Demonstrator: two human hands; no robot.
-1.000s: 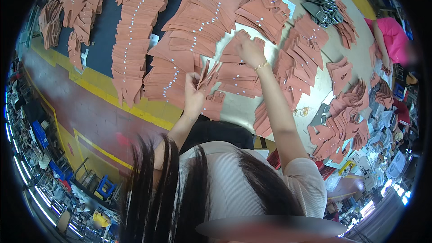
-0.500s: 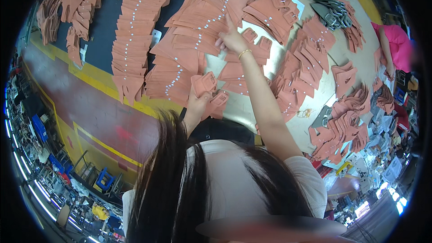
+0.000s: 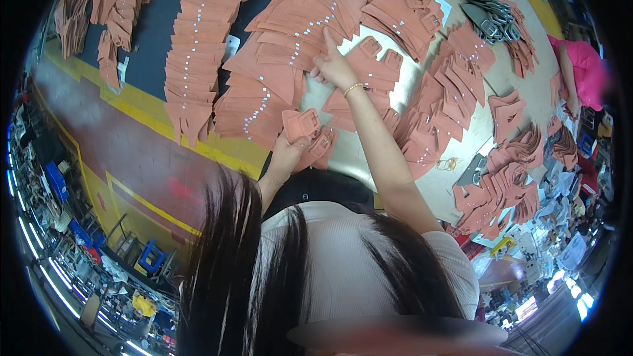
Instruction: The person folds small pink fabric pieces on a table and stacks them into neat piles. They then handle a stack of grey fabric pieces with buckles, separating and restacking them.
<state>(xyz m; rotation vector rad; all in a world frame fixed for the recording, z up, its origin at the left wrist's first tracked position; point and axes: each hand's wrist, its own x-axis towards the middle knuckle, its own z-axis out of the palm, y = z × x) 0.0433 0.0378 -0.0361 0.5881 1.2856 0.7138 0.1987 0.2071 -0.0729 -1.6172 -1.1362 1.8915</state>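
Observation:
My left hand (image 3: 288, 153) is closed on a few orange-brown leather pieces, the upper one a leather strap piece with a covered buckle (image 3: 303, 123). Another buckle piece hangs just below it. Beyond, my right hand (image 3: 335, 68) holds nothing; its index finger is stretched out and the other fingers are partly curled. That fingertip is on or just over a fanned stack of leather pieces (image 3: 280, 26), beside a curving row of small white labels (image 3: 304, 31). A nearer labelled fan (image 3: 254, 107) lies between the two hands.
Two buckle pieces (image 3: 370, 46) lie right of my right hand. Long overlapping rows of leather (image 3: 191, 59) cover the dark left surface. More piles (image 3: 448, 92) spread rightward, with dark straps with metal buckles (image 3: 488, 20) behind. A person in pink (image 3: 580, 72) is at the far right.
My right hand has shifted slightly left and nearer to me, its fingertip moving along the row of labels. My left hand keeps hold of the leather pieces.

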